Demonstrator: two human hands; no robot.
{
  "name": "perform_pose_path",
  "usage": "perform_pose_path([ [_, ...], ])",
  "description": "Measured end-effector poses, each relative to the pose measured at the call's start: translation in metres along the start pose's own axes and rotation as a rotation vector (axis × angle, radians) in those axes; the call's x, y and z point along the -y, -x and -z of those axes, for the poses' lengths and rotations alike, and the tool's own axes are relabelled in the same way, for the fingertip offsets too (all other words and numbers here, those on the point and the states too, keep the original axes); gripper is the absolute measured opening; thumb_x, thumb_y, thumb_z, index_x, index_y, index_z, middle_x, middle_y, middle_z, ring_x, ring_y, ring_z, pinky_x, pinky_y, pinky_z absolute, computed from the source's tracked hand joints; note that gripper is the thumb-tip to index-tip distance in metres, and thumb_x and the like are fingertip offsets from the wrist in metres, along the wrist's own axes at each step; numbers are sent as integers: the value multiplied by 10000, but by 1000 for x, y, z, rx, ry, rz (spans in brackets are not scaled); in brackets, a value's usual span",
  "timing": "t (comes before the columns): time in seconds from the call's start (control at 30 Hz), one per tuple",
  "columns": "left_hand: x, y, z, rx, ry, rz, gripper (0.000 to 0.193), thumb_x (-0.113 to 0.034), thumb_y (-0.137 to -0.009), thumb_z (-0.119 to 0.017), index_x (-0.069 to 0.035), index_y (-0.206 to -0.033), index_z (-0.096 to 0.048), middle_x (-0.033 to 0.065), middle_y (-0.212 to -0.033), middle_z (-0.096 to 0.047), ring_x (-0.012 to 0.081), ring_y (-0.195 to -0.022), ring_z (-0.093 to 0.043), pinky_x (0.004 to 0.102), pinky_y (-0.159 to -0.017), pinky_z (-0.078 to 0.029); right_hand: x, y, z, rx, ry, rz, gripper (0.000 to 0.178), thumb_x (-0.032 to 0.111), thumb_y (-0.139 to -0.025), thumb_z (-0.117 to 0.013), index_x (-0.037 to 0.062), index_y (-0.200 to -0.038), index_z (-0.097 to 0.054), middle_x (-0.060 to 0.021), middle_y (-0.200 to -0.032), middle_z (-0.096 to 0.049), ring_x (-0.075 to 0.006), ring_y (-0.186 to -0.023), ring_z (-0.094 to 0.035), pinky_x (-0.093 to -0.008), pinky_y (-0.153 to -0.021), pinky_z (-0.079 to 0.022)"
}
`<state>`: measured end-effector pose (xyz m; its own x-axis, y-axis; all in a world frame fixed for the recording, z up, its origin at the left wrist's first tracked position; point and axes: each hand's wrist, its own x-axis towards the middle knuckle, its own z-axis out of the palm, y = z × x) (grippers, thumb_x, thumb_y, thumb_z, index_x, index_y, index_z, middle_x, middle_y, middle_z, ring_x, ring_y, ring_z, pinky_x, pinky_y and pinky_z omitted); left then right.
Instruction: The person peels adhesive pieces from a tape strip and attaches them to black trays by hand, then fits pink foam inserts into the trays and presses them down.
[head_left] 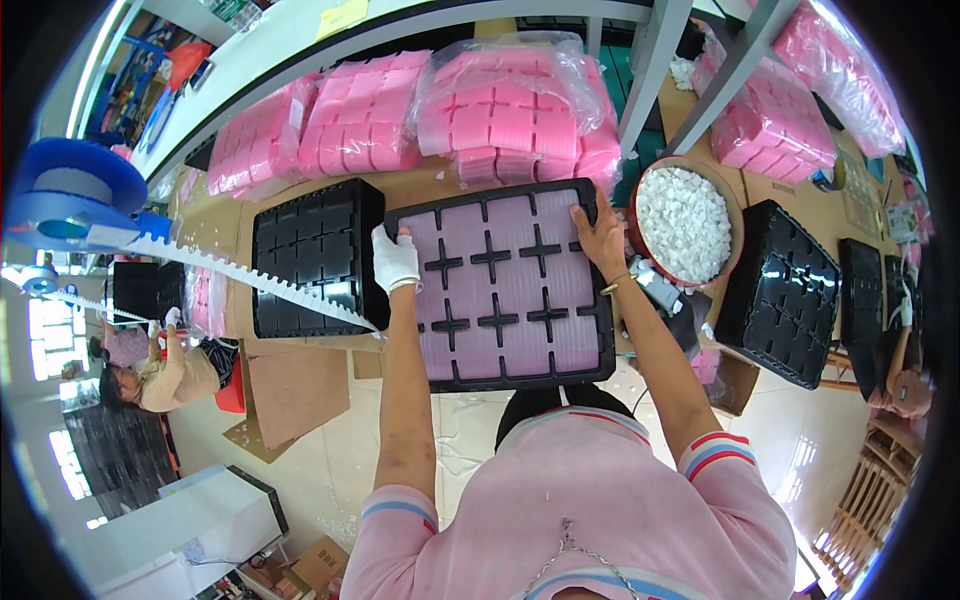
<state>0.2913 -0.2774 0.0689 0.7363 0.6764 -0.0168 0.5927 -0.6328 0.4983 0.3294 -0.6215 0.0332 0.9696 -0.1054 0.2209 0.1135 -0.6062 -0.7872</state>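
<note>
In front of me lies a black tray [603, 345] with cross-shaped dividers, its compartments filled with thin pink-lilac sheets [470, 290]. My left hand [397, 260], in a white glove, grips the tray's left rim with the thumb on top. Bare and wearing a bracelet, my right hand [602, 235] holds the upper right edge of the same tray. Both hands' fingers are partly hidden at the rim. Just left of the tray is a stack of black trays [305, 250]. A white toothed strip [265, 283] runs down across that stack from a blue reel [75, 190].
Bundles of pink foam [500, 115] in clear plastic line the far side of the table. A round bowl [737, 235] of white bits stands at right, beside more black trays [785, 290]. A grey metal post [655, 65] rises behind. Other people sit far left and far right.
</note>
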Motion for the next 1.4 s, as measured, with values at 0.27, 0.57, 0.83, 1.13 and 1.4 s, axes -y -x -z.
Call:
perform_pose_path([
  [0.27, 21, 42, 20, -170, 70, -409, 552, -130, -945, -595, 31, -1449, -437, 286, -1430, -504, 416, -1333, -492, 465, -1074, -410, 19, 32, 35, -66, 187, 292, 677, 241, -998, -513, -54, -1546, -245, -359, -1470, -412, -448, -1378, -431, -470, -1107, -400],
  [0.57, 75, 238, 51, 90, -281, -601, 721, -148, -876, -666, 61, -1495, -360, 265, -1552, -371, 400, -1431, -370, 494, -1163, -294, 59, 158, 120, 723, 202, 664, 598, 204, -990, -552, 9, -1521, -360, -155, -1585, -371, -310, -1485, -324, -443, -1218, -261],
  [0.83, 88, 252, 83, 102, -513, -524, 748, -258, -869, -699, 32, -1484, -388, 221, -1550, -403, 348, -1434, -380, 527, -1184, -210, 25, 169, 140, 790, 303, 799, 657, 231, -939, -637, 20, -1509, -386, -131, -1573, -396, -290, -1479, -341, -447, -1221, -267],
  [1.13, 91, 247, 82, 121, -689, -597, 997, -453, -703, -826, 14, -1482, -414, 228, -1548, -411, 338, -1446, -375, 565, -1188, -170, 10, 181, 133, 734, 360, 903, 652, 152, -864, -614, -33, -1461, -430, -213, -1540, -417, -325, -1460, -372, -446, -1224, -277],
  [1.4, 19, 287, 93, 169, -590, -544, 1003, -419, -681, -851, -67, -1513, -417, 207, -1583, -353, 407, -1435, -357, 564, -1168, -201, 51, 170, 167, 596, 52, 941, 449, 44, -776, -714, -17, -1216, -651, -198, -1324, -634, -326, -1279, -587, -437, -1106, -439],
])
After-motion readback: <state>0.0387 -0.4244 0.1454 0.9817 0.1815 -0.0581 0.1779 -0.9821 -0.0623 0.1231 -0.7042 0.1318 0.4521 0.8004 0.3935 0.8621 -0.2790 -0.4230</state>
